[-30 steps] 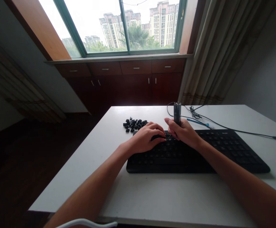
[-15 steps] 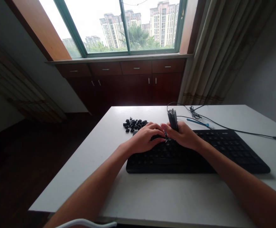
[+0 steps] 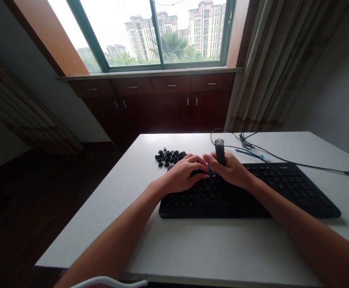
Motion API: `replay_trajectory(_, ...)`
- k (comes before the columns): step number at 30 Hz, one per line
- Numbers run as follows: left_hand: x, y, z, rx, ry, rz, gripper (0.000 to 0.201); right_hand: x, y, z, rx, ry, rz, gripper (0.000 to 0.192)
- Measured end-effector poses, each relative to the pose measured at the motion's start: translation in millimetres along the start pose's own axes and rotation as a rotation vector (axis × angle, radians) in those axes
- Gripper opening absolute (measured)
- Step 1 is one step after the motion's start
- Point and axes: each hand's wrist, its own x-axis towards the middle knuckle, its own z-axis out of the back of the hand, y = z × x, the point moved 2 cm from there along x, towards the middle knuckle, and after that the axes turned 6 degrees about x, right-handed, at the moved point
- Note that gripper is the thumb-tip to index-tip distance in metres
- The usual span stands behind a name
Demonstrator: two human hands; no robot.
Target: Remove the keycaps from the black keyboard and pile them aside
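Observation:
A black keyboard [image 3: 231, 208] lies on the white table. My right hand [image 3: 230, 168] is closed round a black keycap puller [image 3: 220, 152], held nearly upright with metal at its top end; its lower end points down at the keys. My left hand [image 3: 184, 173] rests over the left part of the keyboard, fingers bent. Its thumb and index fingertips come together beside the puller's lower end, and what lies between them is too small to make out. A pile of small black keycaps [image 3: 170, 156] sits just beyond my left hand.
A blue slim tool [image 3: 249, 153] lies behind the keyboard. Near it a black cable [image 3: 306, 166] is partly bundled and runs to the right. The white table [image 3: 108, 200] stands before a dark red cabinet [image 3: 162, 112] under a window.
The top of the keycap puller has turned and shifted slightly right in my right hand. The silver tips seen by my left thumb are now less visible. My left hand stays in place.

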Motion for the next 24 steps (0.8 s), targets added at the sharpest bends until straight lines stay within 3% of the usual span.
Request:
replay_trajectory(8, 0.1, -0.4, -0.6, -0.005, 0.004, 0.006, 0.015, 0.6, -3.9, -1.1, 0.048, -0.051, -0.020, 0.048)
replay_trajectory(15, 0.1, 0.1, 0.6, 0.008, 0.024, 0.016, 0.016, 4.4, -8.1, -2.1, 0.182, -0.112, -0.130, 0.054)
replay_trajectory(24, 1.2, 2.0, -2.7, -0.034, 0.004, 0.015, 0.019, 3.5, -5.3, -3.7, 0.132, -0.083, -0.060, 0.055)
